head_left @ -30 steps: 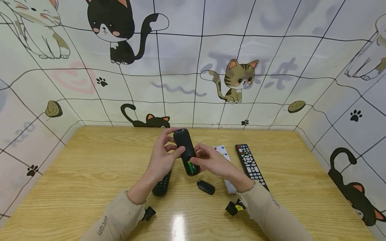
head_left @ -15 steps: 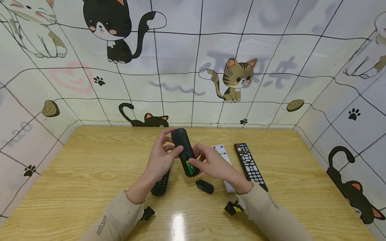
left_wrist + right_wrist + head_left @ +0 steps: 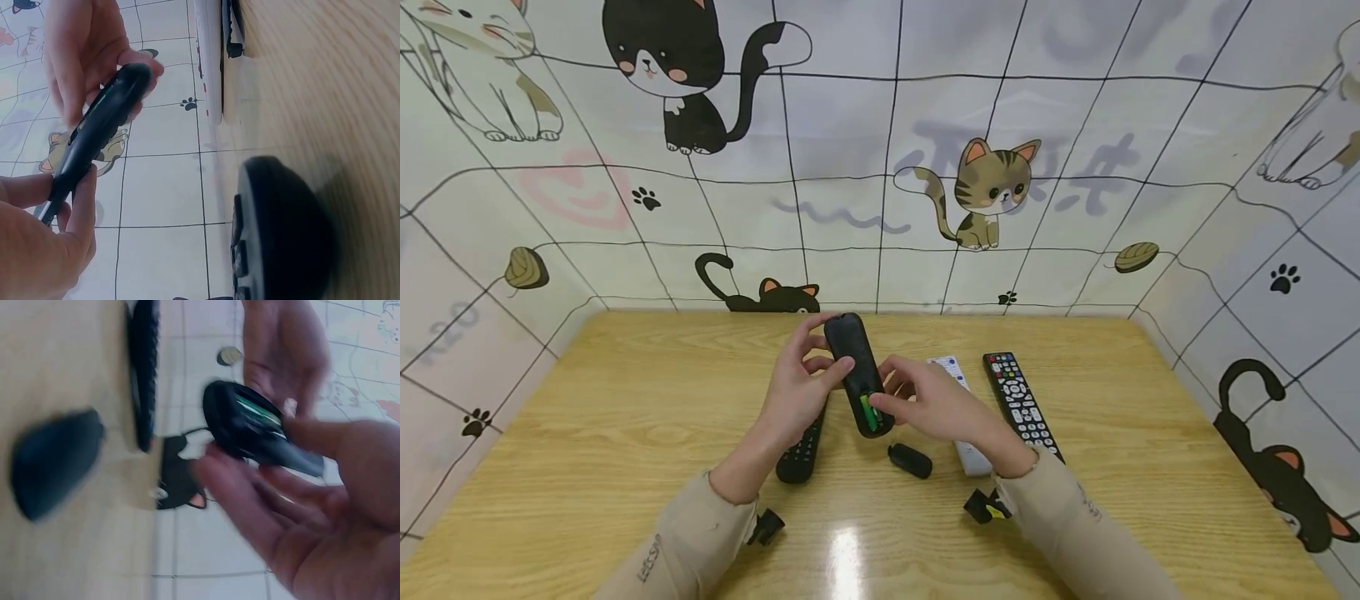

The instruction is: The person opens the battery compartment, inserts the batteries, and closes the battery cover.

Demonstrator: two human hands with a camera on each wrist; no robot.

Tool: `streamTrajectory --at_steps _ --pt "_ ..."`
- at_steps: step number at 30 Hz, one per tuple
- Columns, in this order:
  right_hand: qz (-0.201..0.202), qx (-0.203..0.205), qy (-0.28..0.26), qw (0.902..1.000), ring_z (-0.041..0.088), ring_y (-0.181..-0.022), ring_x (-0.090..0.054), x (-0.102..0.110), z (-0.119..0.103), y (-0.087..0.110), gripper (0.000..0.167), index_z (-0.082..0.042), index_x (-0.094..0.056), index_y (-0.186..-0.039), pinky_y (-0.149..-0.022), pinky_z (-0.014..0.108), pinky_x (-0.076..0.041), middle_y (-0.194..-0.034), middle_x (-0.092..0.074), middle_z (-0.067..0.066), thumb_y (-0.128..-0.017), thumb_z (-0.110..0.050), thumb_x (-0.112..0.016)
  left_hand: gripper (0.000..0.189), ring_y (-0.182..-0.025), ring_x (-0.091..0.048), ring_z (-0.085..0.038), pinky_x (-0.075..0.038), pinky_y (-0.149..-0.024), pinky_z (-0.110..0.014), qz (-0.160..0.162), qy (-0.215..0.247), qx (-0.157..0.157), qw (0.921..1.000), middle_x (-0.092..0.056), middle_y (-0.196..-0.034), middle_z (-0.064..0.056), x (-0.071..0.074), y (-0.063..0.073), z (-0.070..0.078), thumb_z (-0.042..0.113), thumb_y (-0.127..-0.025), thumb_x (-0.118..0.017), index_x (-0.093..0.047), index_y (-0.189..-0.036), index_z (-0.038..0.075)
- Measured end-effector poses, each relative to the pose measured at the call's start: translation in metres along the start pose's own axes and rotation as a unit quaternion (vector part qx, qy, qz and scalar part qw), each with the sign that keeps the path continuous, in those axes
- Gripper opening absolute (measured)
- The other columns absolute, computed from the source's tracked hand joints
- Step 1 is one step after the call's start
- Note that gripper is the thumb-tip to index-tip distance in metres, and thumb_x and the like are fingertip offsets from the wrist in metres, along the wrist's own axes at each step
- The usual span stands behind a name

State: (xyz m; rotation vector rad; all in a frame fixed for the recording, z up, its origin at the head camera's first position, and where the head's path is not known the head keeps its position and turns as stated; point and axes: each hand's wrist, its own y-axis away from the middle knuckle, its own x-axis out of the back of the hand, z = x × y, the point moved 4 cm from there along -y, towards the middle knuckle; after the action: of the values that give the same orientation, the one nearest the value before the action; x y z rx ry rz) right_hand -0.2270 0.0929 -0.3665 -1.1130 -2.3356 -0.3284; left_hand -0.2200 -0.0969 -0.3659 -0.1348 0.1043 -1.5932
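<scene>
My left hand (image 3: 792, 396) grips a black remote control (image 3: 850, 346) by its upper part, back side facing me, raised over the table. At its lower end the battery compartment is uncovered, and green batteries (image 3: 868, 413) show inside. My right hand (image 3: 936, 404) pinches the remote beside this compartment, thumb at the batteries and fingers underneath. The right wrist view shows the green batteries (image 3: 256, 412) in the compartment, though blurred. On the table below lies a small black battery cover (image 3: 910, 461), apart from both hands.
Another black remote (image 3: 800, 454) lies under my left hand. A white remote (image 3: 973, 458), partly hidden by my right arm, and a black remote with white buttons (image 3: 1018, 400) lie to the right. Cat-printed sheeting (image 3: 842, 208) walls the table's back and sides.
Both hands keep hold of the remote in nearly the same place. My right thumb shifts slightly at the compartment, and more of the green battery shows than half a second ago.
</scene>
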Motion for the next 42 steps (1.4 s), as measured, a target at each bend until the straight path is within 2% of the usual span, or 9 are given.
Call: streamTrajectory --at_steps 5,8,11,15,20,24,31,38,42 --pt "-0.027 -0.018 0.081 0.9962 0.020 -0.082 -0.067 0.011 0.000 0.006 0.024 -0.004 -0.063 -0.116 -0.069 0.033 -0.054 -0.093 -0.070 0.002 -0.104 -0.024 -0.064 0.064 -0.084 -0.067 -0.024 -0.059 -0.077 -0.039 0.009 -0.007 0.004 0.9999 -0.057 -0.112 -0.018 0.003 -0.001 0.001 -0.009 -0.094 -0.069 -0.051 -0.148 0.019" --pt "-0.046 -0.014 0.142 0.9887 0.014 -0.078 -0.063 0.012 0.000 0.008 0.017 -0.002 -0.066 -0.110 -0.069 0.031 -0.053 -0.088 -0.067 -0.001 -0.101 -0.016 -0.067 0.065 -0.085 -0.067 -0.024 -0.057 -0.076 -0.038 0.016 -0.018 0.004 0.9997 -0.057 -0.112 -0.018 0.005 -0.002 0.002 -0.008 -0.094 -0.070 -0.051 -0.148 0.021" --pt "-0.080 -0.027 0.182 0.9797 0.012 -0.075 -0.059 0.007 0.002 0.009 0.012 -0.002 -0.068 -0.105 -0.069 0.030 -0.052 -0.085 -0.064 -0.004 -0.097 -0.010 -0.071 0.064 -0.086 -0.066 -0.025 -0.055 -0.074 -0.034 0.018 -0.027 -0.004 0.9995 -0.057 -0.112 -0.018 0.008 -0.002 0.002 -0.009 -0.094 -0.070 -0.051 -0.148 0.020" --pt "-0.116 -0.063 0.212 0.9682 0.013 -0.074 -0.056 -0.005 0.005 0.008 0.015 -0.001 -0.069 -0.106 -0.069 0.033 -0.051 -0.085 -0.062 -0.001 -0.093 -0.006 -0.074 0.064 -0.086 -0.067 -0.026 -0.054 -0.072 -0.030 0.018 -0.032 -0.013 0.9992 -0.058 -0.112 -0.018 0.008 -0.003 0.003 -0.009 -0.094 -0.069 -0.051 -0.148 0.020" --pt "-0.136 -0.099 0.235 0.9574 0.015 -0.074 -0.056 -0.016 0.010 0.007 0.026 -0.005 -0.070 -0.113 -0.069 0.035 -0.050 -0.084 -0.062 -0.001 -0.089 -0.005 -0.080 0.064 -0.086 -0.067 -0.027 -0.055 -0.074 -0.030 0.015 -0.031 -0.017 0.9993 -0.058 -0.113 -0.018 0.008 -0.003 0.005 -0.008 -0.094 -0.069 -0.051 -0.148 0.021" --pt "-0.147 -0.112 0.244 0.9519 0.015 -0.073 -0.057 -0.020 0.014 0.007 0.031 -0.009 -0.069 -0.115 -0.069 0.034 -0.051 -0.081 -0.062 -0.001 -0.087 -0.004 -0.081 0.064 -0.087 -0.066 -0.027 -0.056 -0.075 -0.030 0.014 -0.029 -0.016 0.9993 -0.058 -0.113 -0.018 0.008 -0.003 0.005 -0.008 -0.094 -0.069 -0.050 -0.149 0.019" --pt "-0.155 -0.091 0.249 0.9518 0.013 -0.074 -0.056 -0.024 0.018 0.006 0.030 -0.012 -0.069 -0.110 -0.068 0.032 -0.050 -0.083 -0.062 -0.002 -0.085 -0.002 -0.083 0.064 -0.088 -0.066 -0.028 -0.058 -0.075 -0.037 0.020 -0.031 -0.014 0.9992 -0.057 -0.113 -0.018 0.009 -0.003 0.004 -0.008 -0.095 -0.069 -0.051 -0.149 0.020" --pt "-0.162 -0.074 0.230 0.9569 0.012 -0.068 -0.052 -0.025 0.018 0.006 0.028 -0.013 -0.072 -0.106 -0.064 0.029 -0.047 -0.076 -0.059 -0.002 -0.085 0.003 -0.081 0.064 -0.091 -0.066 -0.030 -0.057 -0.073 -0.033 0.025 -0.030 -0.009 0.9992 -0.057 -0.114 -0.018 0.011 -0.003 0.002 -0.008 -0.095 -0.069 -0.051 -0.148 0.023" --pt "-0.160 -0.069 0.227 0.9584 0.013 -0.071 -0.054 -0.025 0.017 0.007 0.028 -0.015 -0.073 -0.100 -0.066 0.029 -0.049 -0.077 -0.060 -0.002 -0.082 0.005 -0.083 0.064 -0.091 -0.066 -0.029 -0.058 -0.074 -0.037 0.024 -0.030 -0.009 0.9992 -0.057 -0.114 -0.018 0.012 -0.004 0.001 -0.007 -0.095 -0.068 -0.051 -0.149 0.023"
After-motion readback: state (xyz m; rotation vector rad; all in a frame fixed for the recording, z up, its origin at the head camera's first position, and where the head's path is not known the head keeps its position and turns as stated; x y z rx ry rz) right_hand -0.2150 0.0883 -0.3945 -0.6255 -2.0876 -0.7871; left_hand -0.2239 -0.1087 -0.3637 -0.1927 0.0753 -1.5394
